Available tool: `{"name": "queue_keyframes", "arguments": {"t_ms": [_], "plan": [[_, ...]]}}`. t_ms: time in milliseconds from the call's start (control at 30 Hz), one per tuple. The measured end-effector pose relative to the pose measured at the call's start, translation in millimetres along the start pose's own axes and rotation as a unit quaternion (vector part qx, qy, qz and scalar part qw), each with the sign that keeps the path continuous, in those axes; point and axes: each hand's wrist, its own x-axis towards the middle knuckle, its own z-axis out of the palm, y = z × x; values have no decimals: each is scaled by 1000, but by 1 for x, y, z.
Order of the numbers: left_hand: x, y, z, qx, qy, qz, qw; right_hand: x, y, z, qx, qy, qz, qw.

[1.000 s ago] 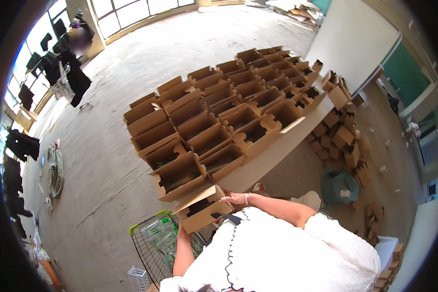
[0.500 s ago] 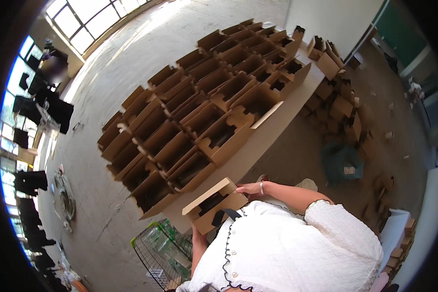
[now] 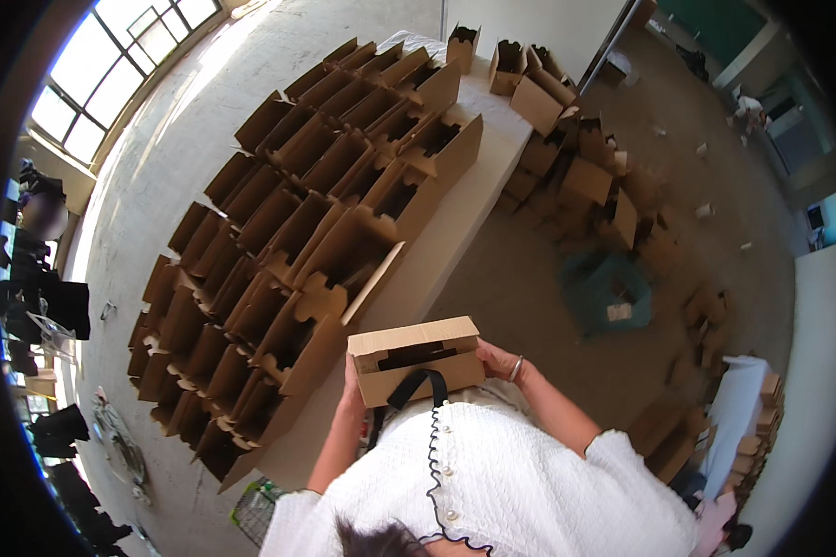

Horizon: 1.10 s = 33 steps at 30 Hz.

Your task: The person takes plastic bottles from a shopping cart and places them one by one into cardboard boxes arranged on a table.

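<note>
One small cardboard box (image 3: 416, 358), open-topped, held just in front of the chest over the near table edge. Left hand (image 3: 351, 388) clamped on its left end; right hand (image 3: 500, 360), with a ring, clamped on its right end. Several dozen open folded boxes (image 3: 297, 241) in tight rows on one long white table (image 3: 455, 232); exact count not readable. Against the earlier frame: the held box sits higher and level, no longer tilted. A bare strip runs along the table's right edge; loose boxes (image 3: 585, 176) litter the floor beyond.
</note>
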Motion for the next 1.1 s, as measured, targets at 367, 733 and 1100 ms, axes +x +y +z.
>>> {"name": "queue_keyframes", "arguments": {"t_ms": [367, 733, 1100], "plan": [[80, 23, 207, 119, -61, -79, 988, -50, -23, -116, 63, 108, -199, 972], [212, 44, 348, 190, -173, -114, 960, -63, -111, -211, 15, 235, -222, 946], [328, 114, 442, 60, -132, -81, 986, -7, -319, -328, -71, 219, -183, 956]]}}
